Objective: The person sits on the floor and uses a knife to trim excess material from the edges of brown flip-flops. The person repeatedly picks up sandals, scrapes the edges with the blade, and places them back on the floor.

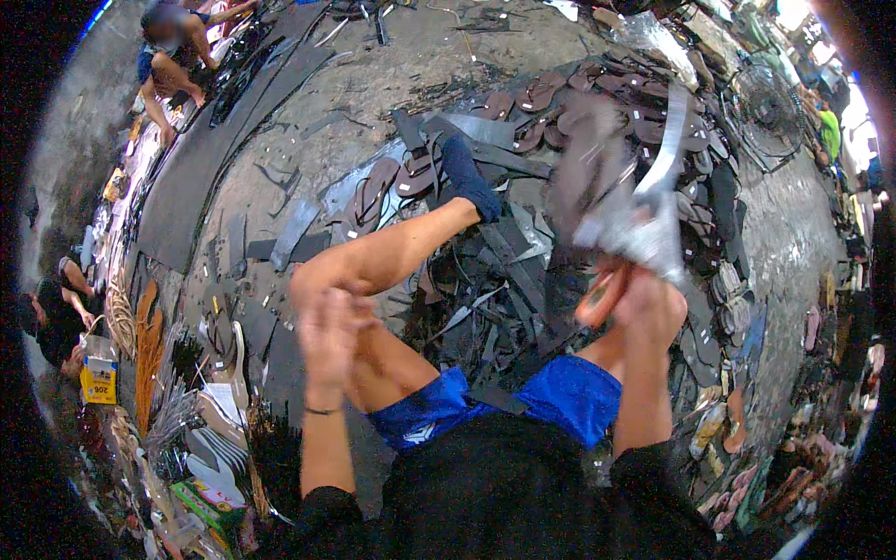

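Note:
My right hand, beside my right knee, is closed around orange-handled scissors. Their blades are lost in motion blur. Just beyond that hand is a smeared pale, shiny sheet or strip; whether the hand holds it too is unclear. Against my left knee is my left hand, its fingers too smeared to read. Brown flip-flops lie on the floor past my bent left leg, near my dark sock. A blurred brown shape hangs over more brown flip-flops.
Black offcuts are heaped between my legs. A large dark sheet lies at left, near a broom and a yellow box. At far right stands a fan. Two other people crouch along the left side.

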